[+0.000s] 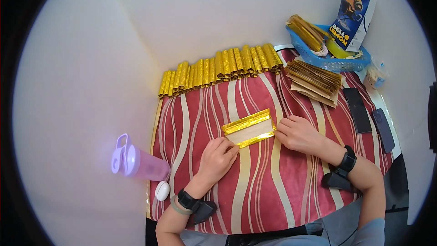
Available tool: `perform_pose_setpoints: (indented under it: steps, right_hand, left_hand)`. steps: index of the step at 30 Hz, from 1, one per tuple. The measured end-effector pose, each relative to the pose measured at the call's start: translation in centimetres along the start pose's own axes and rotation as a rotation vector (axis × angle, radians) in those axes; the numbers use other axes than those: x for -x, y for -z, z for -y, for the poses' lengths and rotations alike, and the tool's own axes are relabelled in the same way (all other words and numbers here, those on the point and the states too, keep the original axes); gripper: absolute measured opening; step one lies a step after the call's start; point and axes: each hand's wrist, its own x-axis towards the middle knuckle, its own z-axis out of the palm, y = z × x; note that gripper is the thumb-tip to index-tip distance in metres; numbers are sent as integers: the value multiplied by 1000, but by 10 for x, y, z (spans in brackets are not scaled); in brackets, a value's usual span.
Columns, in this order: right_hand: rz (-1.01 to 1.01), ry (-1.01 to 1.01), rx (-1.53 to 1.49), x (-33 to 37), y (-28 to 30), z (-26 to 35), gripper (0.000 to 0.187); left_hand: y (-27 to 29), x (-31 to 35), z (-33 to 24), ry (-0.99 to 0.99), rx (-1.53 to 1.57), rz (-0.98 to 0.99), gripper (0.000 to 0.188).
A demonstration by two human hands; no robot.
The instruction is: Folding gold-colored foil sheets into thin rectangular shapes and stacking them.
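A sheet of gold foil paper point(248, 130) lies on the striped red cloth in front of me, its pale inner side up and its long edges turned in as shiny gold strips. At its lower left corner, the closed fingers of my left hand point(218, 160) hold the edge. My right hand point(298, 134) pinches the sheet's right end between thumb and fingers. The fingertips partly cover the corners. Beyond it, a long row of rolled gold foil papers point(221, 69) is piled along the table's far edge. A fanned stack of gold paper sheets point(316, 82) rests at the far right.
Behind the stack stands a blue plastic basket point(334, 66) with gold papers and a blue printed package point(350, 16). A lidded plastic cup point(376, 73) and two phones point(358, 109) line the right side. A purple bottle point(141, 161) and white oval case point(162, 191) are at left.
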Motion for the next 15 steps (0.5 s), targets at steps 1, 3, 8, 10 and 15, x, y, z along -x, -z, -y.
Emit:
perform_pose_setpoints:
  steps: [1, 3, 8, 10, 15]
  right_hand:
    - [8, -4, 9, -1, 1, 1, 7]
    - [6, -13, 3, -1, -2, 0, 6]
    - [10, -56, -29, 2, -10, -1, 8]
    - [-24, -135, -111, 0, -9, 2, 14]
    - [87, -208, -254, 3, -14, 2, 19]
  left_hand:
    - [0, 1, -1, -6, -1, 3, 18]
    - [-1, 6, -5, 156, 92, 82, 17]
    - [-2, 3, -5, 247, 201, 66, 15]
    - [-2, 2, -4, 241, 212, 33, 15]
    - [-2, 1, -1, 187, 179, 28, 13]
